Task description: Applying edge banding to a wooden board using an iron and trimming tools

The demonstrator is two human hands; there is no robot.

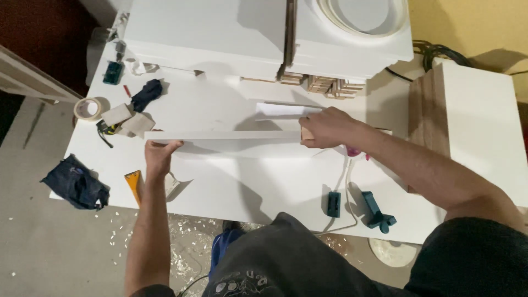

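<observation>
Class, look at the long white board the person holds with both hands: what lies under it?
Under the long white board is the white table, catching the board's shadow. The left hand and right hand grip its ends. Anything directly beneath the board is covered.

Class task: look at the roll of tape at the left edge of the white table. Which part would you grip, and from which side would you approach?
Grip the roll of tape across its outer rim, or hook a finger through its open centre, coming from above. It appears to lie flat, hole up, at the edge of the white table, so its sides are probably free. Both hands are busy: the left hand and right hand hold a long white panel.
</observation>
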